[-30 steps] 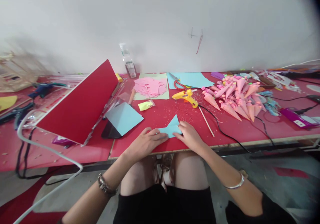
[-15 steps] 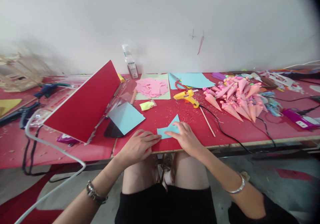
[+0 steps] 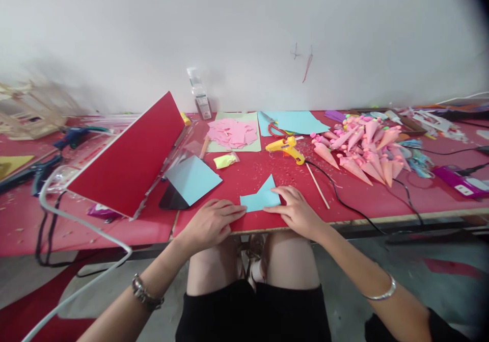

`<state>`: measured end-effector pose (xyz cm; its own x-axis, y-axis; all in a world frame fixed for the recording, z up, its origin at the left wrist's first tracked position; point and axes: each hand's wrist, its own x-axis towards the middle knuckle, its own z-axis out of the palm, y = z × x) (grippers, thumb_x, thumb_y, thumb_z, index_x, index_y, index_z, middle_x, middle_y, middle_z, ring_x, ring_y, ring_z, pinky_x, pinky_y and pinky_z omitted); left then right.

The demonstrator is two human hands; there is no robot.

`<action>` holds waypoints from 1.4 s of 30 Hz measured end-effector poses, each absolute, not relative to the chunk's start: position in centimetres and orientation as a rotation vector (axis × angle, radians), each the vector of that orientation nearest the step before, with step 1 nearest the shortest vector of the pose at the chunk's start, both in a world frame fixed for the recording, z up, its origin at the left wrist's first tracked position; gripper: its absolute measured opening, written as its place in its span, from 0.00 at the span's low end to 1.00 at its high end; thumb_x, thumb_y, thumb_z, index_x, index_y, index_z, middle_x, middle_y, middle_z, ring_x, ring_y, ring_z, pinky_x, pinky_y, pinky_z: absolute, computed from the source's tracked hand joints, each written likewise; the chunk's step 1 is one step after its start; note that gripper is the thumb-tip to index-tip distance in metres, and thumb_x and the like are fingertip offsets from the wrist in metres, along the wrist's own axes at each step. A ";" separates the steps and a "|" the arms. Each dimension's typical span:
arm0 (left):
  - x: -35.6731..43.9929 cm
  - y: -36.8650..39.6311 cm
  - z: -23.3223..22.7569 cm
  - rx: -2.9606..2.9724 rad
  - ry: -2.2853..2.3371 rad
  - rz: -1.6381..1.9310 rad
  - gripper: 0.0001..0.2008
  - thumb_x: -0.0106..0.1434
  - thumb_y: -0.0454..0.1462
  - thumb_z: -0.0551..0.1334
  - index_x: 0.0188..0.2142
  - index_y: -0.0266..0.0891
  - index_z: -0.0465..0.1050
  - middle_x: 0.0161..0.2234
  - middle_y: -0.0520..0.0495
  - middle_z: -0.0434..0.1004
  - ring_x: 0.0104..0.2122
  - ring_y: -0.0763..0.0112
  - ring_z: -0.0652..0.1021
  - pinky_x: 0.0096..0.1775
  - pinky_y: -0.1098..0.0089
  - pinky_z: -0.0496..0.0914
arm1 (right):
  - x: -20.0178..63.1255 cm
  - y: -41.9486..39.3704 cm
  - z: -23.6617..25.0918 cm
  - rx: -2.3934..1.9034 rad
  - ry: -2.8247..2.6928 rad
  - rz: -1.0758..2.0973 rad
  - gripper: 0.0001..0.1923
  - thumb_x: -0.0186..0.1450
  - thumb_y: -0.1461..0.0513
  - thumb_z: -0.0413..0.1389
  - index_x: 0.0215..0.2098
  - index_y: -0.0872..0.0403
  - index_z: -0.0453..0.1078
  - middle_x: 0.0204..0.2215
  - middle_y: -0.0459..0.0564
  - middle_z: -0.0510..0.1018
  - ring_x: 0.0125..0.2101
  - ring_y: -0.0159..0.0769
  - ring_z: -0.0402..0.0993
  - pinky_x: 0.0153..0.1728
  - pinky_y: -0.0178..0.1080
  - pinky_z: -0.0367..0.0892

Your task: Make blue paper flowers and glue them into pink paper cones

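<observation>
Nearest, just inside the near edge of the red tabletop (image 3: 233,181), 1 folded light-blue paper (image 3: 259,199) lies flat between the 2 hands. The left hand (image 3: 214,219) has its fingers stretched out and close together, the tips at the paper's lower left corner, gripping nothing. The right hand (image 3: 300,212) is spread, thumb and forefinger well apart, touching the paper's right end without a closed pinch.

As I judge it, the folding is partway: at least 1 fold is in, and 1 pointed flap juts toward the far edge. How many folds are left cannot be told from here.

A little farther in, to the left, a flat blue sheet (image 3: 194,179) shows no folds; it partly covers a dark flat object (image 3: 171,199). To the right, a wooden stick (image 3: 318,186) slants toward the near edge.

Across the middle are a small yellow packet (image 3: 225,160) and a yellow glue gun (image 3: 288,148), with a heap of pink cones (image 3: 367,148) beyond it to the right. A red board (image 3: 133,158) stands tilted at left.

Toward the far edge, pink paper pieces (image 3: 233,134) are heaped on a pale green sheet (image 3: 244,115); beside it, red-handled scissors (image 3: 275,128) rest on larger blue paper (image 3: 303,123).
</observation>
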<state>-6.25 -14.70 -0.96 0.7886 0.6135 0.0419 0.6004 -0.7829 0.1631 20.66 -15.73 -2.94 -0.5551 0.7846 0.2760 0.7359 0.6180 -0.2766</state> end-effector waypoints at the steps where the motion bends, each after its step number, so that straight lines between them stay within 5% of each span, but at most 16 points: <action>1: -6.3 -14.7 -0.9 2.834 0.968 0.145 0.27 0.54 0.28 0.50 0.53 0.46 0.61 0.52 0.53 0.67 0.46 0.66 0.68 0.48 0.63 0.62 | 21.2 -15.8 -2.9 -1.217 -2.466 0.187 0.24 0.58 0.72 0.48 0.45 0.39 0.68 0.52 0.49 0.61 0.51 0.42 0.55 0.51 0.51 0.54; 16: -6.7 -14.6 -0.9 2.833 0.929 0.196 0.28 0.51 0.28 0.51 0.52 0.46 0.62 0.50 0.52 0.68 0.47 0.67 0.69 0.49 0.63 0.62 | 23.8 -16.5 -2.3 -1.311 -2.251 0.379 0.17 0.61 0.66 0.46 0.46 0.47 0.67 0.48 0.51 0.64 0.50 0.38 0.59 0.50 0.45 0.59; 21: -6.3 -14.8 -0.4 2.839 0.949 0.172 0.25 0.53 0.29 0.52 0.51 0.44 0.63 0.50 0.50 0.69 0.46 0.65 0.69 0.49 0.62 0.62 | 20.5 -14.5 -1.0 -1.179 -2.355 0.468 0.28 0.60 0.62 0.50 0.58 0.47 0.50 0.52 0.52 0.64 0.52 0.37 0.58 0.51 0.44 0.56; 25: -5.6 -14.4 0.3 2.812 1.007 0.258 0.20 0.54 0.29 0.52 0.48 0.41 0.64 0.45 0.46 0.71 0.43 0.65 0.71 0.46 0.63 0.65 | 18.9 -12.4 -0.9 -1.188 -2.543 0.456 0.33 0.56 0.63 0.56 0.58 0.52 0.50 0.49 0.56 0.67 0.48 0.41 0.64 0.47 0.45 0.59; 33: -2.9 -13.8 1.4 2.430 1.065 0.733 0.15 0.62 0.34 0.49 0.49 0.38 0.58 0.45 0.42 0.66 0.46 0.67 0.68 0.47 0.65 0.65 | 19.2 -11.3 -0.2 -1.106 -2.522 0.442 0.12 0.58 0.70 0.51 0.36 0.50 0.70 0.37 0.47 0.74 0.41 0.35 0.67 0.50 0.48 0.48; 38: -0.4 -13.2 -0.8 2.537 1.068 0.621 0.12 0.62 0.33 0.49 0.43 0.37 0.66 0.43 0.44 0.66 0.44 0.67 0.68 0.46 0.66 0.65 | 19.7 -11.6 -0.1 -1.119 -2.380 0.368 0.13 0.56 0.72 0.50 0.26 0.50 0.73 0.45 0.49 0.67 0.47 0.38 0.60 0.49 0.45 0.54; 42: 1.4 -13.0 -2.4 2.656 1.220 0.467 0.14 0.58 0.29 0.52 0.44 0.35 0.66 0.40 0.42 0.67 0.41 0.65 0.68 0.43 0.65 0.66 | 20.3 -11.0 -1.3 -1.143 -2.210 0.585 0.16 0.58 0.72 0.46 0.27 0.52 0.73 0.39 0.50 0.69 0.42 0.35 0.64 0.46 0.40 0.59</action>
